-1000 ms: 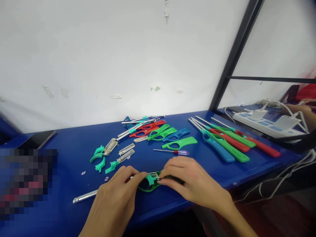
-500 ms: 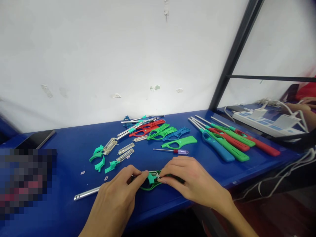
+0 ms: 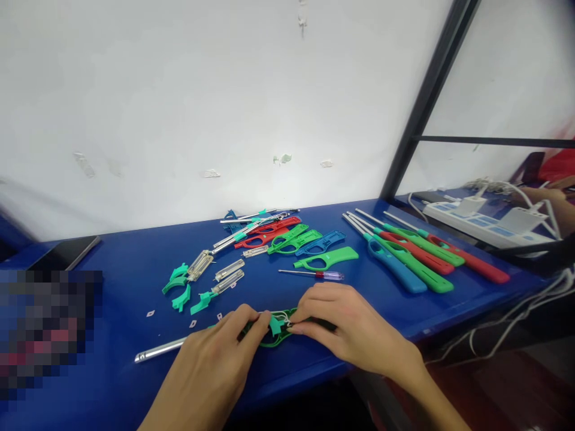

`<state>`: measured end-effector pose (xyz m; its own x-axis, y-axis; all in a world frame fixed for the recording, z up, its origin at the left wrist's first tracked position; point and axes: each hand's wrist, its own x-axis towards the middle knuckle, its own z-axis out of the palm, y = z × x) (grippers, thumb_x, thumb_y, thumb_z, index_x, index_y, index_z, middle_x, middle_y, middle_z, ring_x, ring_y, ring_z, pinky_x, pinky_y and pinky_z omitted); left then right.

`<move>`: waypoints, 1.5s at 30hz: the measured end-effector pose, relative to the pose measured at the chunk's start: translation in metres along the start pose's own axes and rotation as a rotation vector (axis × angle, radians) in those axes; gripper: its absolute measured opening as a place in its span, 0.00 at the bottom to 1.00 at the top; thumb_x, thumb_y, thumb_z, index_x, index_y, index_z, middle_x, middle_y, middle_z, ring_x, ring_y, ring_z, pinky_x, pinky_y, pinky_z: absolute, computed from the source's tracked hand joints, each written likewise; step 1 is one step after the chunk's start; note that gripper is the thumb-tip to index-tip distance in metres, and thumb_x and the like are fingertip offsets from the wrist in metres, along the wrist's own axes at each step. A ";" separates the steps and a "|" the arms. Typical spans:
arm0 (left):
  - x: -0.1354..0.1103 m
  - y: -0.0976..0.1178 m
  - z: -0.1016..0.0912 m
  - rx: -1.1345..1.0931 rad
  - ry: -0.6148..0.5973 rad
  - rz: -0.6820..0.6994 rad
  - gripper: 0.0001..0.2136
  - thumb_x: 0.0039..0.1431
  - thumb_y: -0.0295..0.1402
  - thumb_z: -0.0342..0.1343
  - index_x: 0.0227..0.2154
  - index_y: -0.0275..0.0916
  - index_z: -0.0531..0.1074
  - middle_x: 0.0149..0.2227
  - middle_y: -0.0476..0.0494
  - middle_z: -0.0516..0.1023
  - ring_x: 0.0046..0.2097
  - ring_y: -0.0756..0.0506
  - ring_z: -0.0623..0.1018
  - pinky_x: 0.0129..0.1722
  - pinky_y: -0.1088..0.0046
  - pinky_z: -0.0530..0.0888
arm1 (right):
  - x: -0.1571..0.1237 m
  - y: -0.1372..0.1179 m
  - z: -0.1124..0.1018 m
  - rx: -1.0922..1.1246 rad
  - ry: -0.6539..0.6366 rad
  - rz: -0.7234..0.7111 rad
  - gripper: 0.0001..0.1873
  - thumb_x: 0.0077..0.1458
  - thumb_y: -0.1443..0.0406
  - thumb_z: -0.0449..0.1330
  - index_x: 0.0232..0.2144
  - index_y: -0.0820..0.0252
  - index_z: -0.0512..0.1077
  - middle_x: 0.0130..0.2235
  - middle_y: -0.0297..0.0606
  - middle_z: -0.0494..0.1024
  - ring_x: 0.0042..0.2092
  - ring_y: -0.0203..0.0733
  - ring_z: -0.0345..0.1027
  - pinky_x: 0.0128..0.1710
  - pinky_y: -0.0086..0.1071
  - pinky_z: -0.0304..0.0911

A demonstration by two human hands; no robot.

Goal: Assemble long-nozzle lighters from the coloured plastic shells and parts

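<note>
A green gas lighter (image 3: pixel 272 342) lies opened up at the front of the blue table, its metal tube (image 3: pixel 159 351) pointing left. My left hand (image 3: pixel 220 353) is closed on its front part, thumb and index finger at the teal trigger (image 3: pixel 275 325). With thumb and fingertips pinched together, my right hand (image 3: pixel 345 323) grips the lighter at its handle end, beside a thin white wire (image 3: pixel 282 315). Its fingers cover much of the handle. Loose teal triggers (image 3: pixel 181 298) and clear fuel tanks (image 3: pixel 228 281) lie beyond my left hand. A screwdriver (image 3: pixel 330 276) rests behind my right hand.
Green, red and blue shell halves (image 3: pixel 326 258) and metal tubes lie near the wall. Several whole lighters (image 3: pixel 398 263) are on the right, beside a black post (image 3: pixel 415 120) and a power strip (image 3: pixel 485 227). A phone (image 3: pixel 63 254) lies at left. Another person's arm shows far right.
My left hand has shifted slightly, uncovering a small pale piece behind it and more of the tube's base. The trigger is tilted a little differently. My right hand stays nearly in place.
</note>
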<state>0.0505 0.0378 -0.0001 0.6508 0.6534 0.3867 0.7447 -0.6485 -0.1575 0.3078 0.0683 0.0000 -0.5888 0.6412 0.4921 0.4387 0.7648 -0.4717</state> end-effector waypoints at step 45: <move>0.001 -0.001 0.014 0.130 0.112 0.135 0.26 0.66 0.14 0.39 0.60 0.41 0.67 0.42 0.47 0.78 0.31 0.47 0.79 0.27 0.70 0.70 | 0.002 0.000 -0.001 -0.041 0.035 -0.015 0.12 0.72 0.58 0.62 0.38 0.56 0.80 0.37 0.34 0.81 0.39 0.39 0.73 0.42 0.34 0.65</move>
<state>0.0525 0.0448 -0.0123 0.7311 0.5116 0.4514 0.6691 -0.6671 -0.3275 0.3077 0.0695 0.0014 -0.5718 0.6306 0.5247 0.4578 0.7760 -0.4338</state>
